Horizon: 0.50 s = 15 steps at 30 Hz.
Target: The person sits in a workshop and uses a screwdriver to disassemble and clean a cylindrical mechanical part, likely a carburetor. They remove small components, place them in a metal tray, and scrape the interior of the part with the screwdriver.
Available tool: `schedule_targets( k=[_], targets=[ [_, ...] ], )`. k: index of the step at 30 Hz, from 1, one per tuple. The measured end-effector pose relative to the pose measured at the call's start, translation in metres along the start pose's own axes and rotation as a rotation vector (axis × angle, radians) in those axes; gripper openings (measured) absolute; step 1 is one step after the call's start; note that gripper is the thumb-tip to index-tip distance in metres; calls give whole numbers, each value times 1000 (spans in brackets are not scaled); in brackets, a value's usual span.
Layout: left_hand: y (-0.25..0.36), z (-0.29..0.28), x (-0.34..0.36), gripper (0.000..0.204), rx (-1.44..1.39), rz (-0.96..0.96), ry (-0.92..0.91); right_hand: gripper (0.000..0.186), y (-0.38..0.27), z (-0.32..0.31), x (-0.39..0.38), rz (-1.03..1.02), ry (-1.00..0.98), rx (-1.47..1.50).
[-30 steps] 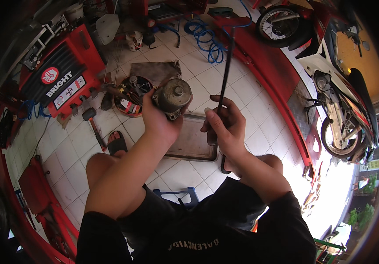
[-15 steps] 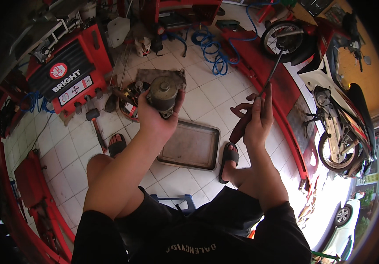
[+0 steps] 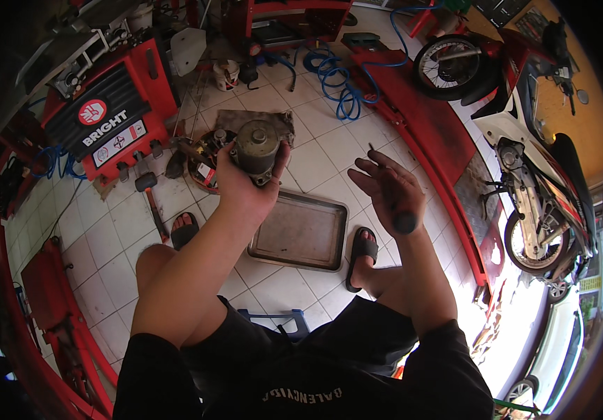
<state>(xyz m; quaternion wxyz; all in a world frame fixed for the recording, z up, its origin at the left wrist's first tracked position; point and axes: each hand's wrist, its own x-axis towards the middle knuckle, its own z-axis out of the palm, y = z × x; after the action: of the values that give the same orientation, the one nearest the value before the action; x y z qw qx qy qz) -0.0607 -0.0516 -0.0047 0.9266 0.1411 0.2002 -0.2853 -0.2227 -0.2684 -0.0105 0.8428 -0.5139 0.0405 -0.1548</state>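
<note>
My left hand [image 3: 245, 192] is closed around a cylindrical metal motor [image 3: 257, 143], held up with its round end cap facing me. On the right, my right hand [image 3: 413, 196] grips a screwdriver [image 3: 404, 221] by its dark handle, the handle's butt turned toward me. Its thin tip shows just beyond the fingers, which are partly stretched out. The screwdriver is well apart from the motor. Below and between the hands, a shallow metal tray [image 3: 294, 264] lies on the tiled floor.
A rubber-headed mallet [image 3: 150, 192] lies by my left foot. Beyond the motor are a dirty cloth [image 3: 228, 120] and a cluster of parts [image 3: 205, 164]. A red tool cabinet [image 3: 151, 77] stands at left; a red lift platform [image 3: 427, 112] and a motorcycle [image 3: 518, 168] are at right.
My right hand has tipped the screwdriver, so its shaft no longer points up and away to the right and its butt faces me. The left hand and the motor stay almost still.
</note>
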Motion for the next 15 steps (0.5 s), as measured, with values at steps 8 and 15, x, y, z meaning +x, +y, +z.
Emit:
schedule_targets(
  k=[8,15],
  targets=[
    [-4,-5,-1,36,35,-15,44,27,0,13,-11,-149,-70,-371],
    [-7,-12,2,31,20,-28,18,19,3,31,-18,-148,9,-518]
  ],
)
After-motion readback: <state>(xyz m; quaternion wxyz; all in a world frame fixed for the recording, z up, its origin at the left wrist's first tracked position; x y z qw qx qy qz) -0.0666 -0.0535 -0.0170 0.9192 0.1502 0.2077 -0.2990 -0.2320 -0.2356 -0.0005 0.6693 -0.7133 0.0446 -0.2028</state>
